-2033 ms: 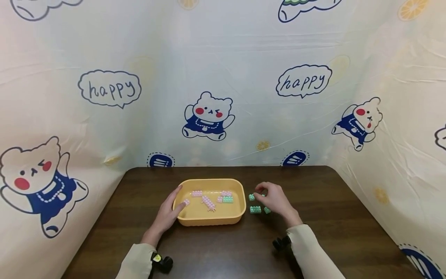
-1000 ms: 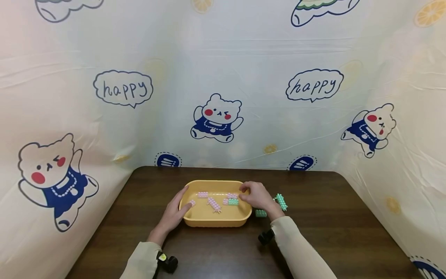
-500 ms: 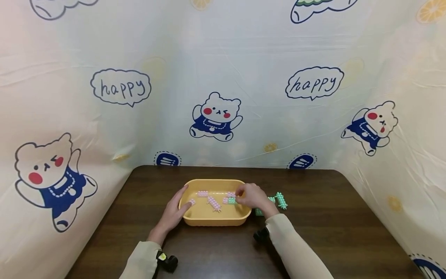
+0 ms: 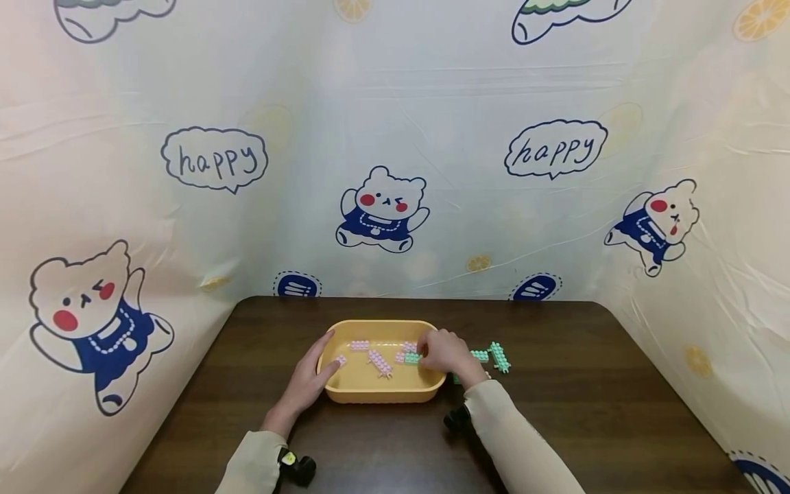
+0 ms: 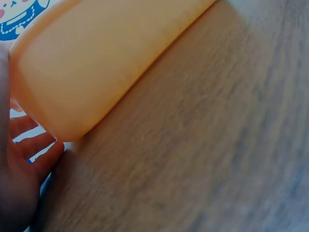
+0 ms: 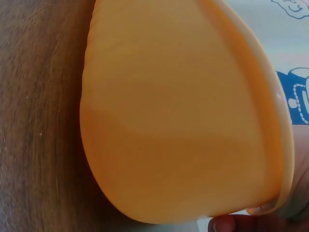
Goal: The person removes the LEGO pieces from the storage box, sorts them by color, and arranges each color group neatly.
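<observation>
Several green building bricks (image 4: 500, 357) lie right; left hand (image 4: 304, 381) grips the yellow tray (image 4: 382, 396); right hand (image 4: 446, 351), grasp hidden, has moved inside, apparently shifting work there.

Booth-like setting, cartoon-printed sheeting (image 4: 457, 233) backing and flanking a table (image 4: 568, 384)

Hands: two are working, left hand (image 4: 304, 382) and right hand (image 4: 446, 351).
Yellow tray (image 4: 384, 396): one is sitting between the hands.
Pink blocks (image 4: 379, 363): at least five are lying in the tray, between the hands.
Green blocks (image 4: 412, 358): at least four are showing; one is lying beside the right fingertips, three are lying right of the tray near the right wrist, which is partly hiding one.
Cameras (image 4: 299, 470): two are sitting, one at each wrist.
Table (image 4: 382, 446): one is standing under both hands.
Whole printed bears (image 4: 375, 223): three are showing beyond the hands.
</observation>
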The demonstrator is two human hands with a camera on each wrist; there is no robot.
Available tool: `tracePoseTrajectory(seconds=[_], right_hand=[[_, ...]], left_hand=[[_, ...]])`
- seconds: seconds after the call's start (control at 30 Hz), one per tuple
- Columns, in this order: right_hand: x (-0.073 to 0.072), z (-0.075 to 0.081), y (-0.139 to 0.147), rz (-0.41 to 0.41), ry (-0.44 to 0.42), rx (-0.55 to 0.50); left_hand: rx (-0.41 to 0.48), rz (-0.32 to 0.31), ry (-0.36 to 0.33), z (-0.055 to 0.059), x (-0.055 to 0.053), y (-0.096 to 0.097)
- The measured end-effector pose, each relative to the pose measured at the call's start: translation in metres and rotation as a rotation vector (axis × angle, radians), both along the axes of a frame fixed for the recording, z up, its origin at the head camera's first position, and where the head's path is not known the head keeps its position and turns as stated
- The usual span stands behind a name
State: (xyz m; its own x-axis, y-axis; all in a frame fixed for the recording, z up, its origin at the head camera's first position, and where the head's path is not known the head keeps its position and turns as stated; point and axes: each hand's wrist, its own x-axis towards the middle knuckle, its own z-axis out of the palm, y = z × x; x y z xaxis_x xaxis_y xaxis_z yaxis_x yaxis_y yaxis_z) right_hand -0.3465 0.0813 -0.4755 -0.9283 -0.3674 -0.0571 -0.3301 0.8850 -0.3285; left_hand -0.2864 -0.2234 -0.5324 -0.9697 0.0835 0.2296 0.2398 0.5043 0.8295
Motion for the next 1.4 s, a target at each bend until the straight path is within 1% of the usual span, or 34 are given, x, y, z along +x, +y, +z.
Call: tracePoseTrajectory(seconds=[0.13,0.33,0.53,0.8,0.97,1.23,1.4], right_hand=[[-0.001,0.0,0.0,-0.002,0.0,0.004],[0.0,0.0,0.003,-0.023,-0.016,-0.018],[0.001,0.006,0.007,-0.023,-0.024,-0.058],[0.0,0.018,0.015,-0.011,0.025,-0.105],[0.002,0.02,0.019,-0.016,0.039,-0.123],[0.009,0.024,0.023,-0.038,0.065,-0.198],[0.014,0.025,0.028,-0.041,0.104,-0.222]], left_hand=[[0.002,-0.002,0.006,0.001,0.0,0.001],[0.002,-0.009,0.007,0.001,-0.001,0.002],[-0.004,-0.003,-0.001,0.002,0.0,0.003],[-0.004,-0.001,0.005,0.002,-0.001,0.001],[-0.002,-0.003,-0.004,0.002,0.0,0.0],[0.005,-0.012,-0.012,0.002,0.001,0.001],[0.006,-0.008,-0.004,0.001,0.001,0.001]])
